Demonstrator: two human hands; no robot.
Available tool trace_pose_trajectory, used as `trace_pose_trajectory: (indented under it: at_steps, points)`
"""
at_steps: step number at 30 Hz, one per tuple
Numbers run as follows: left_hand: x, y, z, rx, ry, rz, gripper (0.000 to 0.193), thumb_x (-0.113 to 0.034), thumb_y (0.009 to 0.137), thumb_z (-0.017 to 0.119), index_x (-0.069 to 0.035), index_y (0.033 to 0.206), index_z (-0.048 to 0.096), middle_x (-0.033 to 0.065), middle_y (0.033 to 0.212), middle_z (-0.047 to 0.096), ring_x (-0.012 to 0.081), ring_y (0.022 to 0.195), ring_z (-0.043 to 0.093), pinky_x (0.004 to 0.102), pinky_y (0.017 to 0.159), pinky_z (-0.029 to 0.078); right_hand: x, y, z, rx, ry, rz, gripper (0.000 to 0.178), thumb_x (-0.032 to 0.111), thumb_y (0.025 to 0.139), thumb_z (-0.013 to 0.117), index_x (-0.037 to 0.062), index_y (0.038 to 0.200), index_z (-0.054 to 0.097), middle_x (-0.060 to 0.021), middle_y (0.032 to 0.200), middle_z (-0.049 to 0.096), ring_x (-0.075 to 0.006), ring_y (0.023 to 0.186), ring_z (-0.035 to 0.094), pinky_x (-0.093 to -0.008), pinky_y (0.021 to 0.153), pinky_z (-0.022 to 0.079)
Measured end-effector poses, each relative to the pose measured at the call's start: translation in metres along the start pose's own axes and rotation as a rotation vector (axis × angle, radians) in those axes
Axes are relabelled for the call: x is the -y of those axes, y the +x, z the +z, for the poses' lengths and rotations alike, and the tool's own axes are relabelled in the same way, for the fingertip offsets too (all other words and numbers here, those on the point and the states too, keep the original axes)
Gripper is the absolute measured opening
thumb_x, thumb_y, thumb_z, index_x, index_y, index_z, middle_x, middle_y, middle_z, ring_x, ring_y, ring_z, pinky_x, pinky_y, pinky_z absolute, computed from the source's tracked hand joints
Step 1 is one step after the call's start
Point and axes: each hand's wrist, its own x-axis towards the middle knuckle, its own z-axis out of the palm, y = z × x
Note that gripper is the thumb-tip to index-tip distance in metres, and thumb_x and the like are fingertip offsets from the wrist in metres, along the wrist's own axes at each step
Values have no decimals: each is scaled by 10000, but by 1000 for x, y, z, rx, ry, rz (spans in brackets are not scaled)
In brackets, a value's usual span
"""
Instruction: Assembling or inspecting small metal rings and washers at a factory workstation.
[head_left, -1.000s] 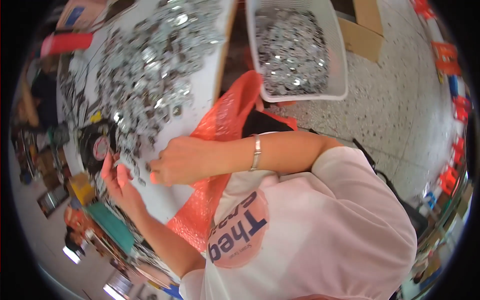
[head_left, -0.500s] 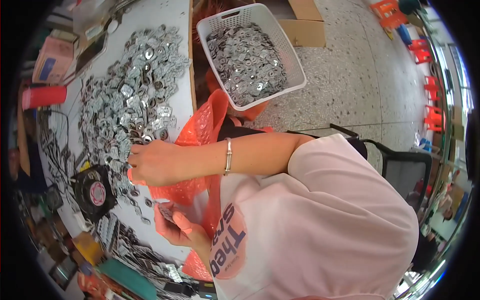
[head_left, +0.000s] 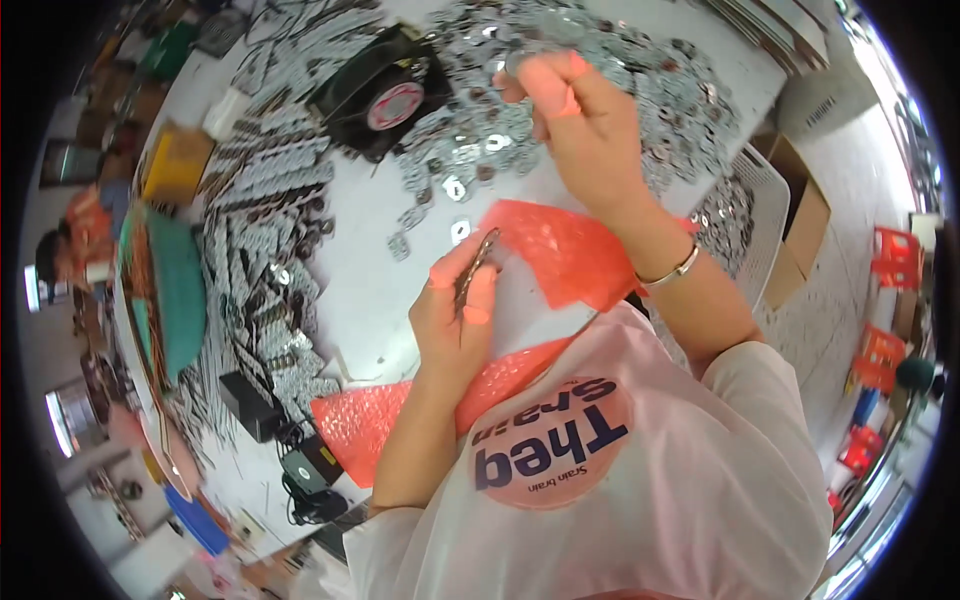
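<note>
My left hand (head_left: 450,325), with orange covers on its fingertips, pinches a short stack of flat metal pieces (head_left: 477,268) on edge between thumb and fingers. It is held above the white table, close to my shirt. Farther off and to the right, my right hand (head_left: 595,145) is raised over the spread of small metal pieces (head_left: 680,110). Its covered fingers are bent together around a small greyish metal piece (head_left: 516,64), partly hidden. A few loose metal pieces (head_left: 455,188) lie on the table between the two hands.
A black fan (head_left: 350,90) stands beyond my left hand. Rows of metal strips (head_left: 270,250) cover the table's left side. Red bubble wrap (head_left: 570,255) hangs at the near edge. A white basket (head_left: 770,220) of metal pieces stands at the right, beside a cardboard box (head_left: 805,225).
The view has turned, so the table now fills more of the middle. My right hand has come up from the pile with its fingers bent together. My left hand still holds its stack.
</note>
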Motion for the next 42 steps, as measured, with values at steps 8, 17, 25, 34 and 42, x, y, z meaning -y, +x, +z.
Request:
trace_pose_trajectory:
  at_steps: [8, 17, 25, 34, 42]
  points:
    - [-1, 23, -31, -132, -486, -238, 208, -197, 954, 487, -56, 1107, 484, 83, 874, 619, 104, 573, 502, 226, 531, 402, -12, 0, 52, 454, 114, 68, 156, 152, 900, 565, 37, 797, 583, -8, 759, 598, -44, 570, 441, -202, 515, 367]
    - [16, 25, -41, -197, -539, -293, 248, -203, 899, 589, -60, 1090, 521, 61, 872, 621, 76, 577, 492, 208, 522, 396, -25, -13, 47, 651, 7, 162, 200, 170, 903, 571, 21, 771, 576, -1, 730, 578, -55, 589, 444, -210, 548, 376]
    - [4, 18, 5, 194, 100, 336, 558, -274, 642, 797, -82, 1109, 558, 85, 988, 627, 207, 689, 595, 292, 588, 489, -29, 0, 44, 505, -10, 12, 159, 148, 910, 555, 28, 817, 603, -13, 741, 619, -35, 558, 443, -196, 512, 369]
    - [12, 9, 26, 219, 452, 508, 136, -52, 651, 620, -57, 783, 589, 58, 768, 567, 220, 647, 584, 336, 568, 480, -5, 24, 47, 321, 172, 105, 198, 214, 905, 591, 33, 841, 637, 10, 709, 605, -16, 533, 430, -178, 511, 372]
    - [10, 18, 4, 81, 648, 336, 256, -39, 580, 687, -68, 828, 628, 61, 840, 592, 256, 663, 599, 360, 592, 493, 64, 44, 62, 539, 5, 189, 259, 294, 880, 621, 43, 820, 635, -13, 678, 607, -31, 533, 442, -194, 550, 392]
